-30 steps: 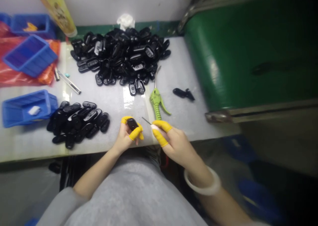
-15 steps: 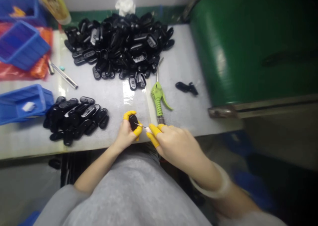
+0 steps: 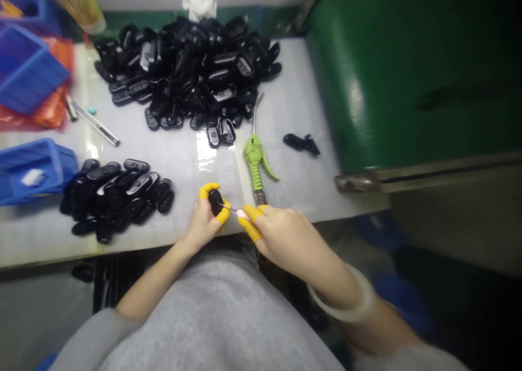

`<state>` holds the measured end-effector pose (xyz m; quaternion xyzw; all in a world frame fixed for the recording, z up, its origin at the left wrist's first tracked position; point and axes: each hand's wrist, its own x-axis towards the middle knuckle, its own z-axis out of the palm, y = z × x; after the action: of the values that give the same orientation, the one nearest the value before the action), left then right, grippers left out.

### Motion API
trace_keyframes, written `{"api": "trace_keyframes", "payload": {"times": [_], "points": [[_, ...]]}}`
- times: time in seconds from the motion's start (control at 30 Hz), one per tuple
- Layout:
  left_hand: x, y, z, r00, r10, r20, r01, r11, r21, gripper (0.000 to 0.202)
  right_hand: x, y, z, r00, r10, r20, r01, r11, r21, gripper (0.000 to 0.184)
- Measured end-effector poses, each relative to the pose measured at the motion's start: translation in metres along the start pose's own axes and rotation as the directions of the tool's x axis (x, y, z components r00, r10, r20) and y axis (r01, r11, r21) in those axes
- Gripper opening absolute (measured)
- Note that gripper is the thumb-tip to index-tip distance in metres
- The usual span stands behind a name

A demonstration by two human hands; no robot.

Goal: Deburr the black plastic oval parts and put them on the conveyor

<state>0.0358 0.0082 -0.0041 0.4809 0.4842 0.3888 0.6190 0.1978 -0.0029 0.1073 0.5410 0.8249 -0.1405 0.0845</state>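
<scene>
Snugly, left fingers pinch a black casing, right fingers a needle touching it.

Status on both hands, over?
Left hand pinching black plastic case. Right hand holding metal needle at it. Green air gun beyond, not blocking.

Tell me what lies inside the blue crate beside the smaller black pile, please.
The blue crate holds a small white piece; its near wall hides anything lower, and the blur hides what the piece is.
</scene>
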Motion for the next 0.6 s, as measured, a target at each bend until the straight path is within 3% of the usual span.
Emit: {"api": "trace_keyframes", "payload": {"times": [0.3, 0.47, 0.6], "points": [[0.000, 0.002, -0.001, 0.999, 0.018, -0.043, -0.009, 0.981, 0.195, 0.034, 0.013, 0.000, 0.000, 0.972, 0.051, 0.227, -0.089, 0.983, 0.161, 0.029], [0.002, 0.003, -0.001, 0.999, 0.001, -0.053, 0.009, 0.982, 0.188, 0.037, 0.009, -0.004, 0.007, 0.989, -0.025, 0.145, 0.023, 1.000, 0.012, 0.015], [0.002, 0.003, -0.002, 0.999, -0.014, -0.049, 0.022, 0.986, 0.166, 0.037, 0.006, -0.009, 0.011, 0.989, -0.075, 0.125, 0.082, 0.995, -0.051, 0.017]]}}
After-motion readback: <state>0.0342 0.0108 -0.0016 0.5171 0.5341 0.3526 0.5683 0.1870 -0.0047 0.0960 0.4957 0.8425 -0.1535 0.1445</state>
